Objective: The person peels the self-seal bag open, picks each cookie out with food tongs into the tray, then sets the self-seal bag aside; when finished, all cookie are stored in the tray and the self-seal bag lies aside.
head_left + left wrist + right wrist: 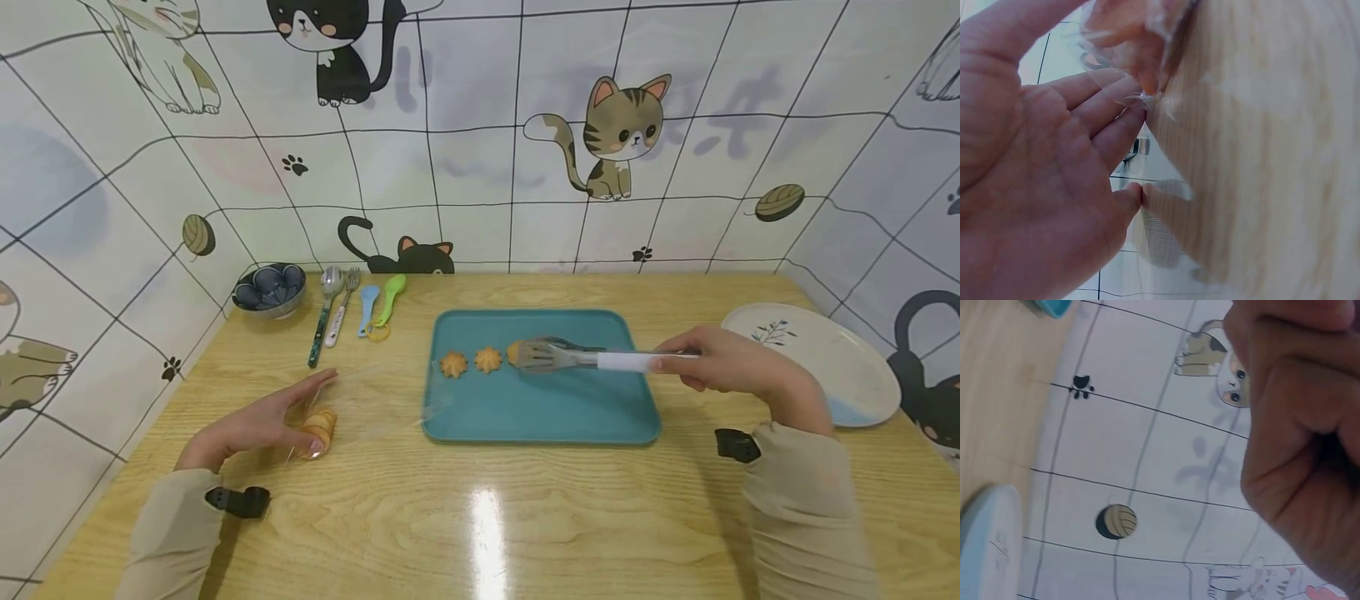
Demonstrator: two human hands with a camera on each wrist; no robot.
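Observation:
A teal tray (540,429) lies mid-table with two small golden cookies (453,364) (488,360) in a row. A third cookie (513,352) sits at the tips of metal tongs (558,357). My right hand (716,362) grips the tongs' white handle from the right; in the right wrist view its fingers (1304,444) are curled tight. My left hand (281,417) rests on the table left of the tray, fingers straight, touching a clear plastic bag with a golden pastry (321,427). The left wrist view shows the open palm (1047,187) against crinkled clear plastic (1122,56).
At the back left stand a dark patterned bowl (270,287), a metal spoon (327,292), a fork (342,310), a blue spoon (367,304) and a green spoon (392,296). A white plate (817,358) lies at the right. Cat-patterned walls enclose the table.

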